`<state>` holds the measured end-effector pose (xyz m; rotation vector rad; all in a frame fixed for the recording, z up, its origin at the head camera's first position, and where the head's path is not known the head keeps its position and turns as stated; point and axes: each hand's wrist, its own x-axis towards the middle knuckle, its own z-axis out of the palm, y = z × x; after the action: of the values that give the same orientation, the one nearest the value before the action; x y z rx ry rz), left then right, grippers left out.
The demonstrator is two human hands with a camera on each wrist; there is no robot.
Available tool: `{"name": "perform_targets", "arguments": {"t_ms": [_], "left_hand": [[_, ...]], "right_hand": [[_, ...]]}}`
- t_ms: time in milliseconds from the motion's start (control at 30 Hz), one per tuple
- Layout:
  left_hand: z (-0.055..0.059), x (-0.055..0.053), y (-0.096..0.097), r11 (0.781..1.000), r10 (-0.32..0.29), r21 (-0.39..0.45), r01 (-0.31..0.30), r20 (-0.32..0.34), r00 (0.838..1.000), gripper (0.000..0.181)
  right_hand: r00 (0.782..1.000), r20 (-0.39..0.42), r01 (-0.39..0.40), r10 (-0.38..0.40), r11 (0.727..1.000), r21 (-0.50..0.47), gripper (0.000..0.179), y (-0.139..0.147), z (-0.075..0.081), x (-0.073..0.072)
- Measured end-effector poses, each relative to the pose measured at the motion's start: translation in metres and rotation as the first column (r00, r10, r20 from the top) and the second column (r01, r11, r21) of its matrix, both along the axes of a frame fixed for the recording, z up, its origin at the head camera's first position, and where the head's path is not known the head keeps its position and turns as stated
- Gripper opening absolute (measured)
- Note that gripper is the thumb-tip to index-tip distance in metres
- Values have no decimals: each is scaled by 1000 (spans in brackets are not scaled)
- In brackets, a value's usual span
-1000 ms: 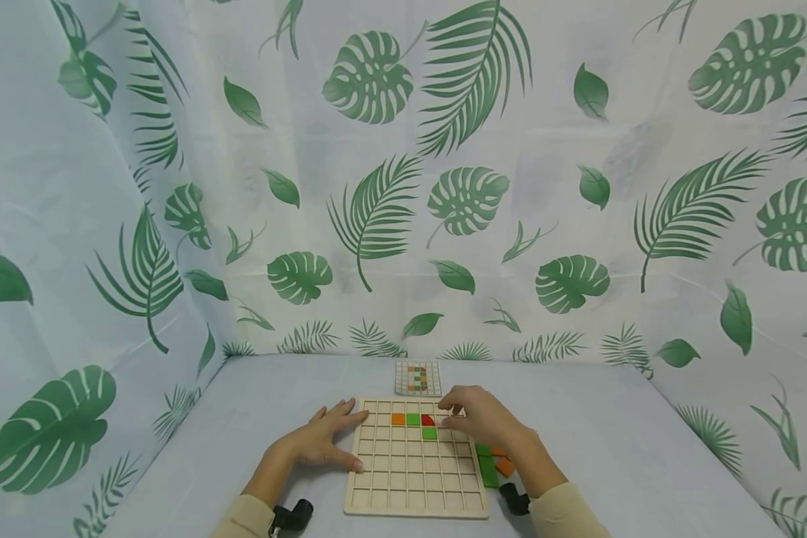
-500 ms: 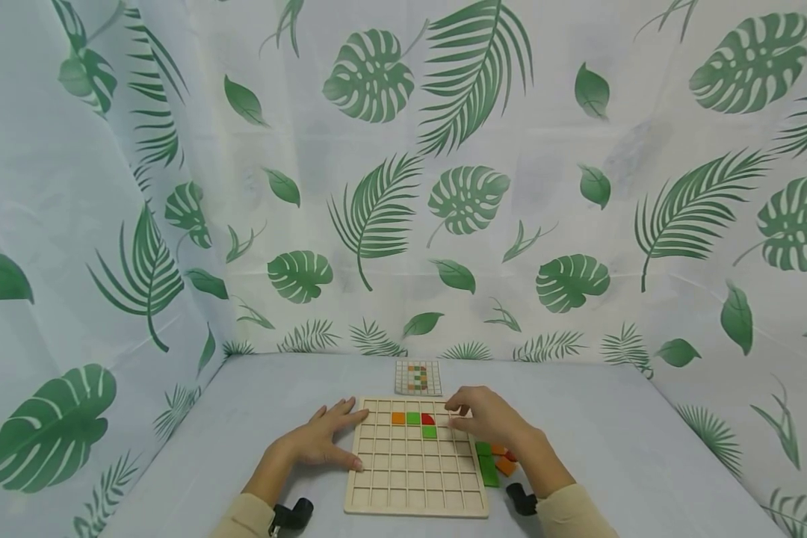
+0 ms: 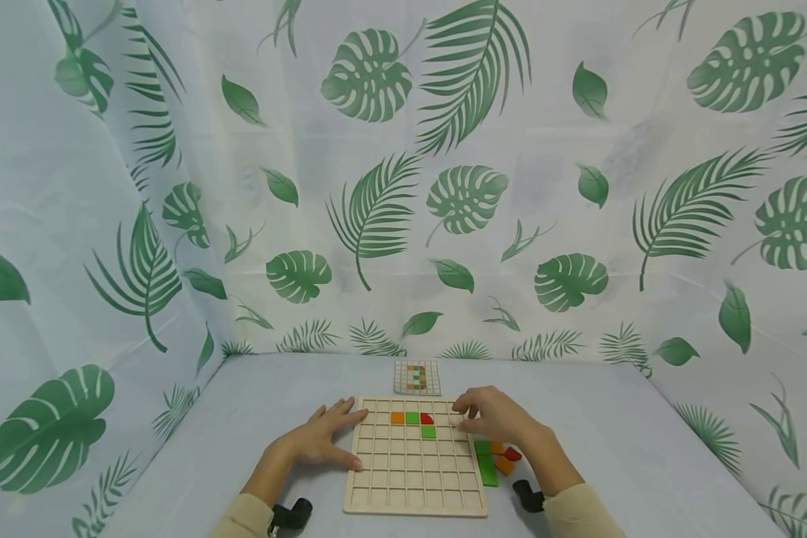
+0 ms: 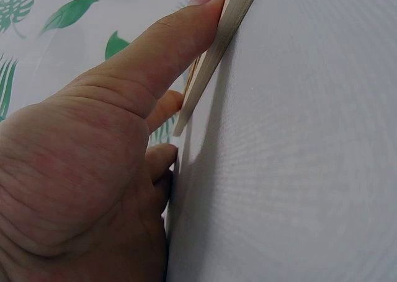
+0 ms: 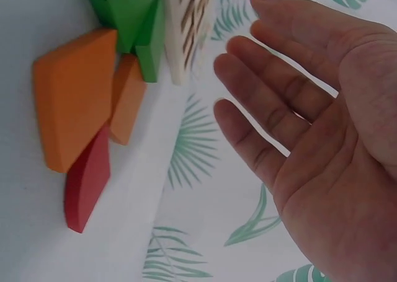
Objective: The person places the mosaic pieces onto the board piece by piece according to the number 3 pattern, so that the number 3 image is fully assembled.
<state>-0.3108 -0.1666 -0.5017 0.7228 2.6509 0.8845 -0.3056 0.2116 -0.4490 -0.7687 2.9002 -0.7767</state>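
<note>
A wooden grid board (image 3: 413,489) lies on the table, its top rows holding an orange tile (image 3: 397,418), a green tile (image 3: 412,418), a rounded red tile (image 3: 427,419) and another green tile (image 3: 428,431) below the red one. My left hand (image 3: 314,441) rests spread along the left edge, its thumb and index fingertip touching the frame. Over the upper right of the board hovers my right hand (image 3: 496,412), fingers loosely bent. Its palm faces the camera in the right wrist view, holding nothing.
Loose green blocks (image 3: 486,465), orange pieces (image 3: 504,466) and a red piece (image 3: 513,454) lie against the board's right side, near the right forearm. Behind the board is a small pattern card (image 3: 417,377). A leaf-printed curtain (image 3: 403,224) stands at the back.
My right hand has drawn back to the right, away from the red tile, uncovering the loose red piece beside the board. The left hand stays where it was.
</note>
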Motion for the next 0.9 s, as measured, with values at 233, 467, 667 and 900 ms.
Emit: {"name": "perform_targets", "arguments": {"t_ms": [233, 467, 667, 900], "left_hand": [[1, 1, 1, 1000, 7, 7, -7, 2, 1000, 103], [1, 2, 1, 1000, 9, 6, -9, 0, 1000, 103], [1, 2, 0, 1000, 7, 8, -7, -8, 1000, 103], [0, 2, 1, 1000, 10, 7, -10, -6, 1000, 104]], "right_hand": [[999, 41, 1, -1, 1000, 9, 24, 3, 2, -1], [994, 108, 0, 0, 1000, 5, 21, 9, 4, 1], [991, 137, -7, 8, 1000, -6, 24, 12, 2, 0], [987, 163, -11, 8, 1000, 18, 21, 17, 1, 0]]}}
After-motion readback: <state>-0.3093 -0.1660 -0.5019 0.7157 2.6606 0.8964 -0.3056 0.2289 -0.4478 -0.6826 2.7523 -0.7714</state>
